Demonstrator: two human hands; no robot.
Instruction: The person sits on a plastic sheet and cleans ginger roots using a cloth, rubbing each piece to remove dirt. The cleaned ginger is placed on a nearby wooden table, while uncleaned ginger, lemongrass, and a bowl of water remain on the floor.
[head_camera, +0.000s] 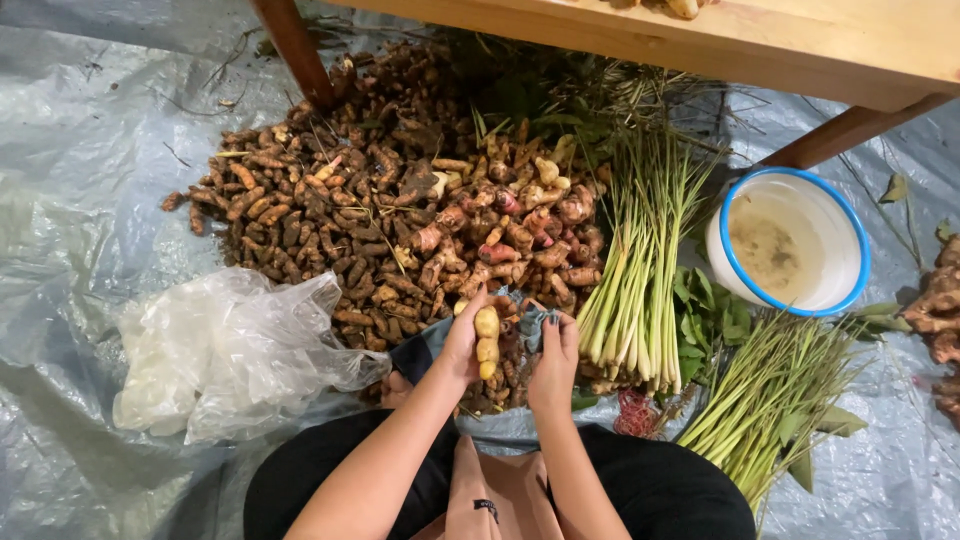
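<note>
— What is held, and where is it?

— A pale yellow knobbly root (487, 341) is gripped upright in the left hand (462, 345), the fingers being curled around its lower part. It is found just below the frame's centre, at about 6 o'clock from the middle of the big heap.

— And the other hand?

— The right hand (553, 362) is seen at 3 o'clock of the root, just beside it. Its fingers are bent over the edge of a grey-blue cloth (530, 325); whether the cloth is pinched or only touched cannot be told.

— What is spread around them?

— At 12 o'clock a mound of pinkish ginger-like roots (510, 235) is piled, and at 10 to 11 o'clock a larger mass of dark brown rhizomes (320, 215) is heaped. A crumpled clear plastic bag (225, 355) is laid at 9 o'clock. At 2 to 3 o'clock a bundle of lemongrass stalks (640, 280) is stacked, with green leaves (705, 320) beside it and a second bundle of stalks (770, 400) at 4 o'clock. Farther out at 2 o'clock a white bowl with a blue rim (845, 235) is placed. Everything is set on a grey plastic sheet (70, 200), and a wooden table (780, 40) is seen along the top edge.
</note>
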